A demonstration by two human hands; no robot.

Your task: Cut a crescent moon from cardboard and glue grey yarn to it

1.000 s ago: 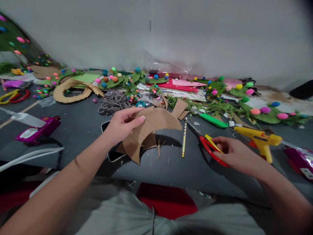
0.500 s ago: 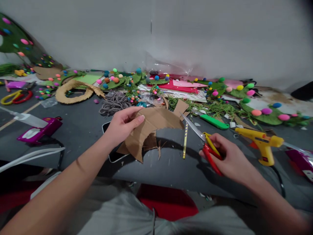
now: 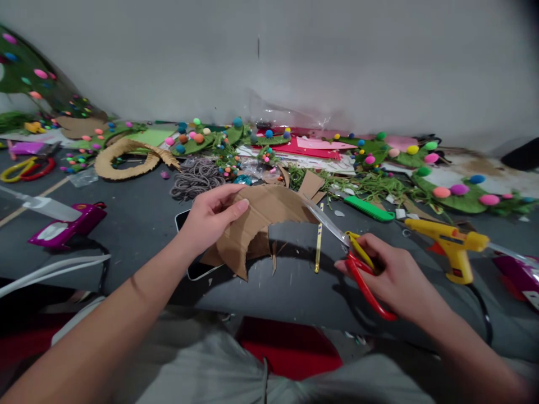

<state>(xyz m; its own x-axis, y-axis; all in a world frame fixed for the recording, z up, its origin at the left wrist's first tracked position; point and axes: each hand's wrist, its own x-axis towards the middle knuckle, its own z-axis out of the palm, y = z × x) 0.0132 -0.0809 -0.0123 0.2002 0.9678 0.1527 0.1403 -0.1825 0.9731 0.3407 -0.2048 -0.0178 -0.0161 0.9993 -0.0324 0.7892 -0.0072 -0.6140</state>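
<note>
My left hand (image 3: 217,216) pinches a curved, crescent-shaped piece of brown cardboard (image 3: 269,207) by its upper left part, thumb on top. In my right hand (image 3: 387,269) are scissors (image 3: 357,259) with red and yellow handles, the handles spread apart. Their blades point up and left and meet the cardboard's right tip. Just below the blades lies a yellow patterned pencil (image 3: 319,247). Under the cardboard, a phone-like object (image 3: 204,274) and some cardboard scraps are partly covered.
A yellow glue gun (image 3: 452,244) lies at the right, a green cutter (image 3: 368,207) behind my right hand. A purple glue gun (image 3: 69,224) sits at the left. Grey yarn (image 3: 196,179), a cardboard ring (image 3: 103,163) and felt pieces with pompoms line the back.
The scissors have moved slightly left onto the cardboard's right tip, and their handles have spread wider. The cardboard and my left hand have barely moved.
</note>
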